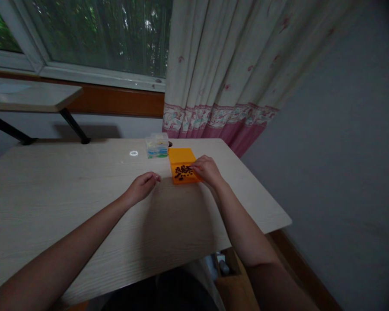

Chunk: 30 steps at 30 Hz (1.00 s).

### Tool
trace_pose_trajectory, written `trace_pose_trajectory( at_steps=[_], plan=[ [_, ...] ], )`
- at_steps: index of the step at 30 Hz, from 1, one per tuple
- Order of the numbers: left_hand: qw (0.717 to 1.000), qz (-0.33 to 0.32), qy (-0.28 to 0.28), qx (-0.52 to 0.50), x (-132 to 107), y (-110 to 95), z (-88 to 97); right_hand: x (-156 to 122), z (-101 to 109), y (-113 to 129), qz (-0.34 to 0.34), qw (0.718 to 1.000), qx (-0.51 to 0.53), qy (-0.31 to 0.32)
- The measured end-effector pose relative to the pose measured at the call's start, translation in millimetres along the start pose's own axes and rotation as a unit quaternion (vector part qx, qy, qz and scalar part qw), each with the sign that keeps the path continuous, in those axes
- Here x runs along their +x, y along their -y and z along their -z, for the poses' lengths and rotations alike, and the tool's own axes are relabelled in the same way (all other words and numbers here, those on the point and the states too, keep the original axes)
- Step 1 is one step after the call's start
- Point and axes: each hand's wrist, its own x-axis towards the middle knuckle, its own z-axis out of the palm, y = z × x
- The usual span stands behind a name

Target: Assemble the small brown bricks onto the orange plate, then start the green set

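Note:
An orange box [195, 178] lies on the table with its orange lid [182, 154] folded back behind it. Many small dark pieces [183, 171] are scattered inside; their exact kind is too small to tell. My right hand [207, 168] reaches over the box's right side, fingertips pinched together among the dark pieces. Whatever is between them cannot be made out. To the left of the box, my left hand [144, 185] rests just above the table, its fingers curled and the thumb and forefinger pressed together. Anything in that pinch is too small to name.
Behind the box stands a clear plastic case [157, 146] with blue and green contents. A small round dark object [170, 144] sits beside it. A raised shelf [35, 97] on black legs is at the left. Curtain [214, 86] and wall [327, 151] border the table.

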Motion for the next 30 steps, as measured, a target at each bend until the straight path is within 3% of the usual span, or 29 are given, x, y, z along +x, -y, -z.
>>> trace_pose_trajectory(
  at_steps=[6, 23, 26, 30],
  plan=[
    [1.0, 0.01, 0.001, 0.006, -1.4, -2.7, -0.7, -5.5, -1.8, -19.2, -0.02, 1.0, 0.009, 0.015],
    [1.0, 0.009, 0.004, 0.013, -0.1, -1.0, 0.6, -8.9, -4.5, -22.9, -0.051, 0.999, 0.005, 0.015],
    [1.0, 0.011, 0.006, 0.013, 0.2, -0.9, 0.5, -7.5, -5.0, -24.7, -0.096, 0.995, 0.02, -0.027],
    [1.0, 0.009, 0.007, 0.016, -0.2, -3.1, -0.5, -6.1, -17.5, -28.5, -0.216, 0.971, 0.054, -0.087]
  ],
)
